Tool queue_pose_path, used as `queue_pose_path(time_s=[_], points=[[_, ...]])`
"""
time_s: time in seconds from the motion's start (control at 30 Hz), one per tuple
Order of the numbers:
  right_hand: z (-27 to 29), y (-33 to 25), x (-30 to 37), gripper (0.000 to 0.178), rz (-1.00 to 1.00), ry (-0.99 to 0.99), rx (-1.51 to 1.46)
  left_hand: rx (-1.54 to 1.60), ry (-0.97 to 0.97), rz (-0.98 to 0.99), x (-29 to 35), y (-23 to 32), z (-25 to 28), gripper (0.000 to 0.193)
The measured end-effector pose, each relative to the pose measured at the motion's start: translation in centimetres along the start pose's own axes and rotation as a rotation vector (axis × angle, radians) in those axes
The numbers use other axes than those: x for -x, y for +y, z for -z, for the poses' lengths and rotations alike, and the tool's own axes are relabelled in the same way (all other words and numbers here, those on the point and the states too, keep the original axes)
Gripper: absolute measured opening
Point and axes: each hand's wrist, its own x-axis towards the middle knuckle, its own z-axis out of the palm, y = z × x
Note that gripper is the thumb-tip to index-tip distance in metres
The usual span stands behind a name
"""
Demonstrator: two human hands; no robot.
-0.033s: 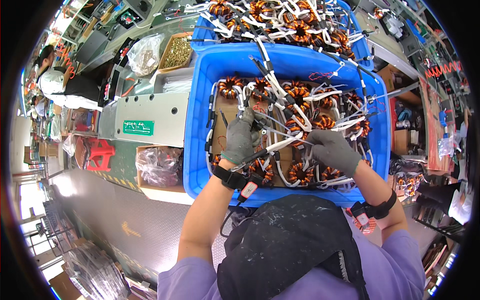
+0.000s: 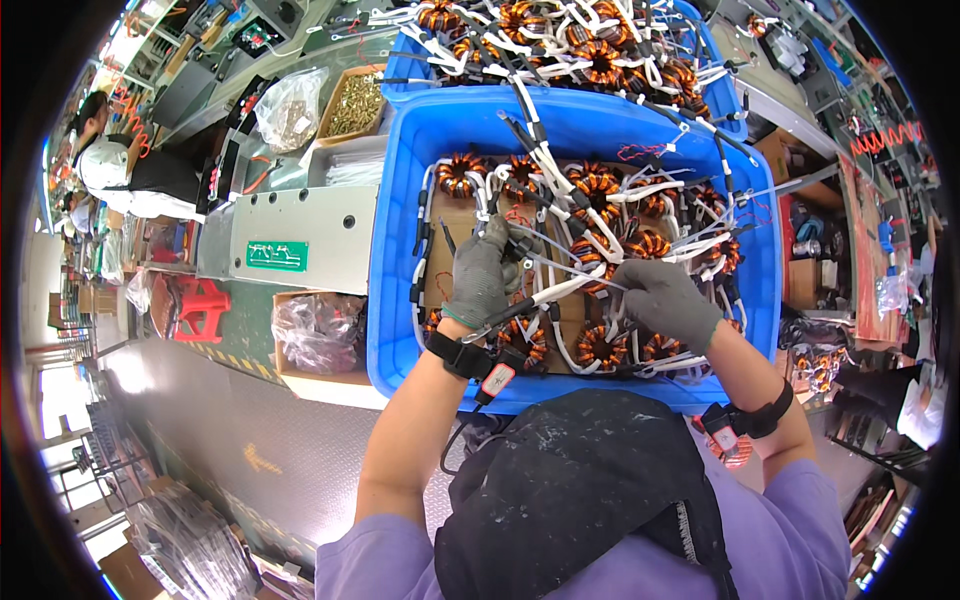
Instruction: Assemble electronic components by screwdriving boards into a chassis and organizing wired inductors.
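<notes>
My left hand, in a grey glove, is closed around the leads of a wound ring coil inside a blue bin; its fingertips are partly hidden. My right hand, gloved alike, pinches the end of a thin pale cable tie. This tie runs slantwise from beside my left fingers to my right ones. Below it, a thick white sleeved lead passes between the hands. Several copper-orange ring coils with black and white leads lie around both hands on brown cardboard.
Beyond stands a second blue bin heaped with coils. To the left are a grey metal panel, a tray of thin white strips, a box of brass-coloured small parts and a carton with plastic bags. A person is at far left.
</notes>
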Motion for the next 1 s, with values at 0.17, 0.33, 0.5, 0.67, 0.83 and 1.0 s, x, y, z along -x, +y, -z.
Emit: queue_pose_path(time_s=[0.17,0.33,0.5,0.67,0.83,1.0], points=[[0.4,-0.3,0.2,0.021,0.007,-0.050,-0.011,-0.029,-0.065,-0.011,-0.3,-0.4,0.8,0.038],[-0.1,-0.7,-0.2,0.022,0.032,-0.011,0.005,-0.027,-0.075,0.015,0.0,-0.2,0.6,0.038],[-1.5,-1.3,-1.1,0.020,0.132,0.031,-0.024,0.074,-0.023,0.068,0.8,-0.8,0.2,0.032],[-2.7,-2.2,-1.3,0.021,0.370,0.165,0.136,0.195,-0.105,0.023,1.4,-2.1,1.4,0.020],[-2.1,-2.0,-1.2,0.021,0.357,0.113,0.237,0.181,-0.149,0.037,2.4,-1.5,1.2,0.016],[-1.9,-2.6,-1.5,0.027,0.444,0.092,0.290,0.196,-0.147,0.010,2.0,-2.4,1.1,0.014]])
